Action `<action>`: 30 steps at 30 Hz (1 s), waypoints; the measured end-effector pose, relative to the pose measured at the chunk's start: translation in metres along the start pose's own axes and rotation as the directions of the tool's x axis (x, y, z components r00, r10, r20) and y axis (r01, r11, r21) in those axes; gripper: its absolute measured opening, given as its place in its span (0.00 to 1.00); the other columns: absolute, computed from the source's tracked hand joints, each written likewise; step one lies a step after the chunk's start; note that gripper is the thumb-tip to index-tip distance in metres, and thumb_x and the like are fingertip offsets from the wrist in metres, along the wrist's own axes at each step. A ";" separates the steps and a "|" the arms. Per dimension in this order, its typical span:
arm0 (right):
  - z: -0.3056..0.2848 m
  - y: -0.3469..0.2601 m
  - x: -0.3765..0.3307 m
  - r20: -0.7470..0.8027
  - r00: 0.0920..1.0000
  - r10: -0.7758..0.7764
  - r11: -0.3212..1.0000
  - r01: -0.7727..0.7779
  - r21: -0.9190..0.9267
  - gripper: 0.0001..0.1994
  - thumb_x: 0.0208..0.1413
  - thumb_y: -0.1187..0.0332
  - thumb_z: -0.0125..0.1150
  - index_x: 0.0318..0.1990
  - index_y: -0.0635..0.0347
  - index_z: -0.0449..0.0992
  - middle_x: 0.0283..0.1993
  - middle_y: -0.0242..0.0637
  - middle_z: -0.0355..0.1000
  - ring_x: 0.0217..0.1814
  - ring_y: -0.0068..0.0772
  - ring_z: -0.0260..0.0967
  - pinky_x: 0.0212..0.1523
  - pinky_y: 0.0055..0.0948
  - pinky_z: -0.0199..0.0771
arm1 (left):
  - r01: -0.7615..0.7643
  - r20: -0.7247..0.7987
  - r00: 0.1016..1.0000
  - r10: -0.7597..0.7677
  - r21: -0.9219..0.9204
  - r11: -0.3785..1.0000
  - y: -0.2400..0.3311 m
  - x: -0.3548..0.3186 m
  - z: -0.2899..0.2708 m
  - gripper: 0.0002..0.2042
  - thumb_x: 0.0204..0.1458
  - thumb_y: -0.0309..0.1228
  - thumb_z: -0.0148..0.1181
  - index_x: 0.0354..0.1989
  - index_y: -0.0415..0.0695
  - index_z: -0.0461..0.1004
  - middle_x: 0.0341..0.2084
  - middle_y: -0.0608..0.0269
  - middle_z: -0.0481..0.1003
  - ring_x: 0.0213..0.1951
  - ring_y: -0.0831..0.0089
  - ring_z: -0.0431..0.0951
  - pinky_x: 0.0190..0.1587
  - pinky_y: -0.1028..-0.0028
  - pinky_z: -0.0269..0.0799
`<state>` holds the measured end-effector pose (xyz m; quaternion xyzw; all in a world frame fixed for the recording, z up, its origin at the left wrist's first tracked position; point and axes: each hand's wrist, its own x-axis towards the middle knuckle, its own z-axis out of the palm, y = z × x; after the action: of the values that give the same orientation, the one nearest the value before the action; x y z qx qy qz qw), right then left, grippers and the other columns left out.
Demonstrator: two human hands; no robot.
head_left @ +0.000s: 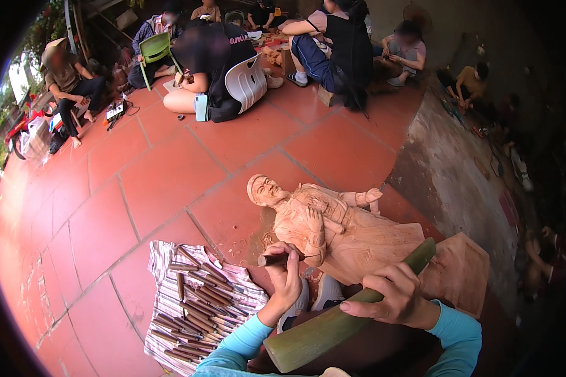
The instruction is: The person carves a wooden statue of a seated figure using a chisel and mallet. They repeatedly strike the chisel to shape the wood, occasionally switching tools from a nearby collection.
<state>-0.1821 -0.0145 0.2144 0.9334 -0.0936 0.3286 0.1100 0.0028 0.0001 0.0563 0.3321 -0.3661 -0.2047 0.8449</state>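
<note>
Left hand [285,276] closed around a wooden-handled chisel [280,258], handle end sticking out to the left, blade end meeting the carved wooden statue [333,229] at its sleeved arm. Right hand [393,295] wrapped tight around a thick green bamboo mallet [346,314], held slantwise from the lower middle up toward the right, upper end just beside the statue's lower robe. Statue lying tilted on the red tiled floor [170,176], head pointing up-left, base at the right against a flat wooden block [462,270]. Left of the hands, a striped cloth [163,295] spread flat and crowded with a heap of chisels [198,301], its right edge close to the left forearm. Beyond the cloth, broad bare tiles running up and to the left. To the right of the statue, tile edge giving way to a grey concrete strip [446,163]. Far across the floor, seated people, a green chair [154,50] and a white plastic chair [246,81], all well apart from the statue. Two shoes [308,298] showing between the forearms, just below the statue.
</note>
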 end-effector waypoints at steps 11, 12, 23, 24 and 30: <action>-0.003 -0.012 -0.003 0.168 0.986 0.012 0.999 -0.017 0.028 0.26 0.45 0.65 0.65 0.52 0.19 0.74 0.28 0.21 0.61 0.25 0.21 0.61 0.25 0.21 0.63 | -0.021 0.071 0.997 0.023 -0.024 0.999 -0.029 -0.038 -0.024 0.16 0.57 0.15 0.51 0.43 0.46 0.52 0.45 0.47 0.69 0.53 0.54 0.72 0.58 0.56 0.67; -0.004 -0.013 -0.004 0.183 0.983 0.011 1.000 -0.016 0.027 0.25 0.45 0.65 0.65 0.52 0.19 0.74 0.28 0.21 0.60 0.25 0.21 0.61 0.26 0.21 0.63 | -0.028 0.109 0.994 0.017 0.095 0.995 -0.027 -0.040 -0.029 0.15 0.57 0.15 0.52 0.42 0.46 0.52 0.46 0.45 0.70 0.53 0.55 0.73 0.58 0.57 0.67; 0.010 -0.016 -0.008 0.194 0.981 0.024 0.996 -0.041 0.081 0.23 0.43 0.64 0.67 0.48 0.21 0.77 0.29 0.24 0.61 0.24 0.23 0.62 0.23 0.21 0.63 | -0.070 0.208 0.978 0.008 0.293 0.954 -0.015 -0.047 -0.036 0.19 0.56 0.13 0.50 0.42 0.48 0.47 0.48 0.34 0.70 0.55 0.47 0.71 0.58 0.56 0.68; 0.010 -0.015 -0.009 0.200 0.980 0.011 0.998 -0.024 0.063 0.22 0.43 0.63 0.67 0.47 0.21 0.77 0.29 0.24 0.61 0.24 0.23 0.62 0.23 0.22 0.63 | -0.082 0.224 0.975 0.012 0.308 0.948 -0.017 -0.047 -0.037 0.20 0.56 0.13 0.50 0.42 0.49 0.46 0.49 0.33 0.69 0.55 0.46 0.72 0.57 0.56 0.69; 0.011 -0.016 -0.007 0.231 0.972 0.046 0.997 -0.060 0.055 0.21 0.43 0.63 0.67 0.46 0.22 0.78 0.29 0.25 0.61 0.24 0.23 0.63 0.23 0.23 0.64 | -0.088 0.180 0.982 0.054 0.186 0.979 -0.025 -0.048 -0.036 0.16 0.55 0.14 0.53 0.36 0.43 0.50 0.47 0.34 0.71 0.54 0.45 0.72 0.56 0.57 0.70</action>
<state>-0.1772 -0.0015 0.1990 0.9651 -0.1207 0.2242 0.0610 -0.0034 0.0257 -0.0036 0.3800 -0.4681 -0.1660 0.7803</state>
